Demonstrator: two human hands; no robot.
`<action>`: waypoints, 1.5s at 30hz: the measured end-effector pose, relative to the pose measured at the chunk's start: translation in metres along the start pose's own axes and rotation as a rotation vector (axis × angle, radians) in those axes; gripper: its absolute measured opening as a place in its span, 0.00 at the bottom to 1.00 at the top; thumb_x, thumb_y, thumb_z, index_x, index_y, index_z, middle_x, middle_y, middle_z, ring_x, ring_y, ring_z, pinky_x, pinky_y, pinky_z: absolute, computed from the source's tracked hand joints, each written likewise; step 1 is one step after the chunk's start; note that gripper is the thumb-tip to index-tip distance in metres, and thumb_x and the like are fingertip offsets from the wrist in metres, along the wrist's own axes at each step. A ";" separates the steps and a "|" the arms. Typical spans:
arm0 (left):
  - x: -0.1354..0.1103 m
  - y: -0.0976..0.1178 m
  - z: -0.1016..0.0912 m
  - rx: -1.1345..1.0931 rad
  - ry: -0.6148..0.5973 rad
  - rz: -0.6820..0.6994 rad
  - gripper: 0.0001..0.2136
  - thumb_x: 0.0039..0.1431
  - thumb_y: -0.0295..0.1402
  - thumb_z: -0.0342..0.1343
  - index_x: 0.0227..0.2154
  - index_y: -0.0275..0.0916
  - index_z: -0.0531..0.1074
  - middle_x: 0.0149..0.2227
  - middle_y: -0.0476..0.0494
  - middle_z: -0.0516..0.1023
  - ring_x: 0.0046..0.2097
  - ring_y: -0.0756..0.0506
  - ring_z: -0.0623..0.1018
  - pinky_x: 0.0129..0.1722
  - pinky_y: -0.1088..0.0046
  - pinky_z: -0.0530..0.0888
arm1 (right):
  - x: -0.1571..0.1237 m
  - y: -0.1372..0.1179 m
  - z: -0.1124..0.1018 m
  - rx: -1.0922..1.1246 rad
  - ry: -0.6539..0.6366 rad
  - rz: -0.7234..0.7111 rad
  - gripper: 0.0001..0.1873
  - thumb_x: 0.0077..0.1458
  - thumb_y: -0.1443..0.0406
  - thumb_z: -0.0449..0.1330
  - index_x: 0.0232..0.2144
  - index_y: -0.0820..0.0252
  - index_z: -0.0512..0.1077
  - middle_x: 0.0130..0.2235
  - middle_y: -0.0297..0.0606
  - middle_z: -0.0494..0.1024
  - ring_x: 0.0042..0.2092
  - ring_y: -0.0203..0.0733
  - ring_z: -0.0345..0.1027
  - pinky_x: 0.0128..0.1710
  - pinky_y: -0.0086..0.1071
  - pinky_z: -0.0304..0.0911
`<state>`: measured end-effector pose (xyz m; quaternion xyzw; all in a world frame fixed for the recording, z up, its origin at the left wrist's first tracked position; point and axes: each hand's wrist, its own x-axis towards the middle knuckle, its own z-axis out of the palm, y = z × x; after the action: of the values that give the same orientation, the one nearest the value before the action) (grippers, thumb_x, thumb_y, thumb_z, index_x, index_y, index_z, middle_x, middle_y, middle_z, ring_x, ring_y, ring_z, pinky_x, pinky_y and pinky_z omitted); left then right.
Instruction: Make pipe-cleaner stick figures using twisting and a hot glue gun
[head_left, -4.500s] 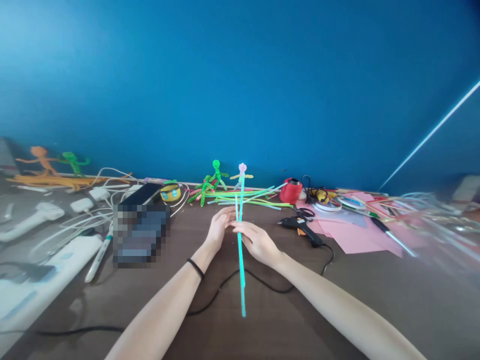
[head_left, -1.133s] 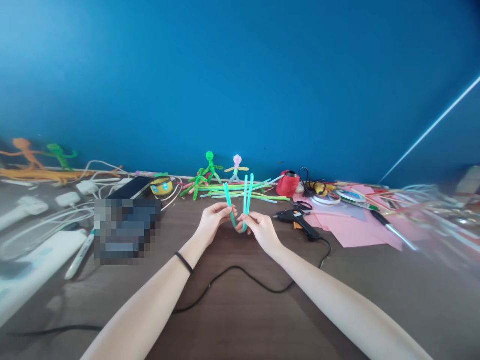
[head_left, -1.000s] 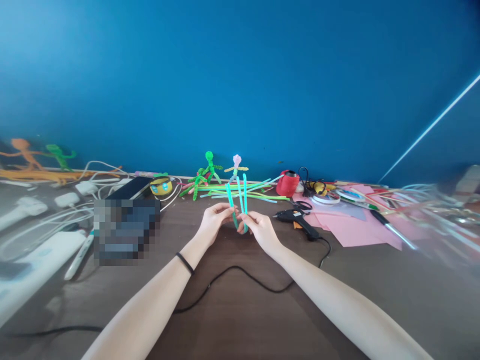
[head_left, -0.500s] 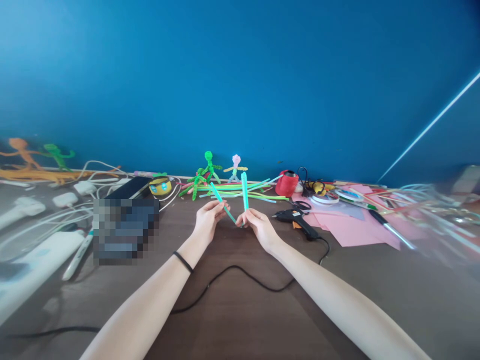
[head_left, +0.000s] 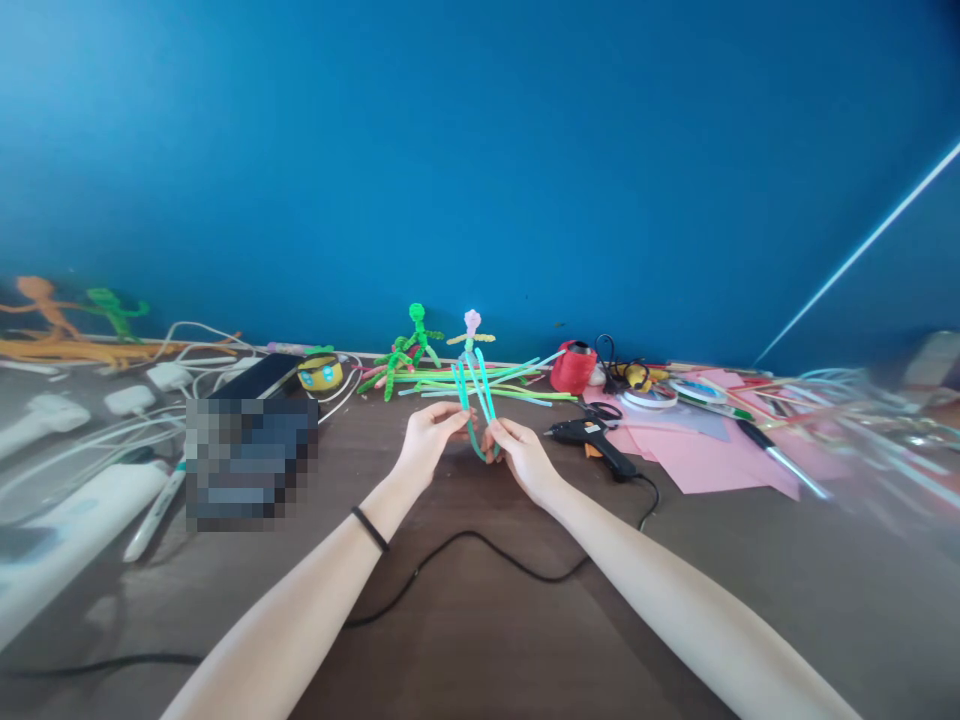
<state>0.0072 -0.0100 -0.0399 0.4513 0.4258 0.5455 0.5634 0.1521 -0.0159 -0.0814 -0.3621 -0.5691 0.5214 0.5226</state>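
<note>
Turquoise pipe cleaners (head_left: 486, 388) stand up between my two hands, bent into a narrow U with the curve at the bottom. My left hand (head_left: 435, 432) pinches the left side of the bend. On the other side, my right hand (head_left: 517, 452) grips the right strands between thumb and fingers. Just behind lies a bundle of loose pipe cleaners (head_left: 525, 378) in greens and pink. A pink-headed pipe-cleaner figure (head_left: 472, 325) leans at the wall, beside a green figure (head_left: 417, 325).
A black glue gun (head_left: 592, 436) lies right of my hands, its cord (head_left: 480, 535) crossing the table in front. Scissors (head_left: 604, 411), a red spool (head_left: 574, 368) and pink paper (head_left: 697, 455) are further right. White cables, a power strip (head_left: 82, 535) and a marker (head_left: 154, 515) lie left.
My left hand has moved right, closer to my right hand. The left strand of the pipe cleaners now stands nearly upright, curving at the bottom, where before it slanted away to the left.
</note>
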 end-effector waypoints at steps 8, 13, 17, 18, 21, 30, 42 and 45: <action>-0.004 0.003 0.005 0.015 0.006 0.021 0.10 0.37 0.35 0.63 0.23 0.34 0.73 0.24 0.45 0.77 0.29 0.47 0.76 0.34 0.69 0.73 | 0.000 0.003 -0.001 -0.029 -0.033 -0.033 0.18 0.54 0.57 0.53 0.18 0.60 0.66 0.19 0.33 0.69 0.24 0.35 0.61 0.27 0.30 0.53; -0.006 0.005 0.007 0.021 0.011 0.039 0.10 0.38 0.35 0.63 0.22 0.34 0.73 0.23 0.46 0.76 0.27 0.48 0.75 0.32 0.70 0.73 | -0.001 -0.001 0.000 -0.064 -0.052 -0.027 0.18 0.52 0.55 0.53 0.18 0.60 0.67 0.20 0.34 0.69 0.25 0.36 0.61 0.28 0.30 0.54; -0.007 0.006 0.007 0.017 0.014 0.050 0.09 0.38 0.35 0.63 0.21 0.34 0.72 0.22 0.46 0.76 0.27 0.48 0.74 0.32 0.69 0.73 | -0.004 -0.007 0.000 -0.132 -0.069 -0.028 0.19 0.53 0.55 0.53 0.18 0.60 0.67 0.21 0.34 0.70 0.27 0.36 0.61 0.30 0.31 0.55; -0.006 0.006 0.007 0.014 0.014 0.050 0.10 0.37 0.35 0.63 0.21 0.34 0.72 0.22 0.46 0.76 0.27 0.48 0.74 0.32 0.68 0.73 | -0.005 -0.009 0.001 -0.150 -0.074 -0.030 0.19 0.53 0.55 0.53 0.18 0.60 0.67 0.21 0.34 0.70 0.27 0.36 0.61 0.30 0.31 0.55; -0.005 0.004 0.006 0.006 0.014 0.047 0.10 0.37 0.36 0.63 0.20 0.35 0.72 0.23 0.46 0.76 0.26 0.48 0.74 0.32 0.68 0.73 | -0.006 -0.011 0.001 -0.190 -0.088 -0.029 0.19 0.53 0.55 0.52 0.18 0.60 0.67 0.23 0.34 0.70 0.27 0.37 0.61 0.31 0.31 0.55; -0.004 0.002 0.005 0.036 0.024 0.036 0.11 0.37 0.34 0.63 0.27 0.35 0.76 0.25 0.45 0.78 0.29 0.47 0.75 0.31 0.71 0.72 | -0.006 -0.012 0.002 -0.209 -0.118 -0.042 0.17 0.54 0.58 0.52 0.17 0.60 0.67 0.23 0.34 0.70 0.29 0.37 0.63 0.32 0.31 0.55; -0.002 -0.001 0.003 0.090 -0.018 0.033 0.14 0.39 0.35 0.63 0.33 0.37 0.78 0.30 0.44 0.79 0.29 0.49 0.73 0.31 0.73 0.72 | -0.006 -0.015 0.003 -0.241 -0.112 -0.030 0.17 0.53 0.61 0.52 0.16 0.60 0.66 0.23 0.34 0.71 0.28 0.36 0.63 0.33 0.31 0.55; -0.003 0.000 0.003 0.087 -0.034 0.038 0.14 0.39 0.36 0.63 0.33 0.37 0.78 0.29 0.44 0.79 0.30 0.49 0.73 0.31 0.74 0.71 | -0.006 -0.015 0.003 -0.242 -0.108 -0.035 0.17 0.52 0.61 0.53 0.15 0.60 0.66 0.23 0.34 0.71 0.28 0.36 0.63 0.33 0.31 0.56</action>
<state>0.0101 -0.0127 -0.0390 0.4926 0.4306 0.5295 0.5399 0.1525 -0.0256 -0.0678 -0.3838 -0.6613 0.4586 0.4528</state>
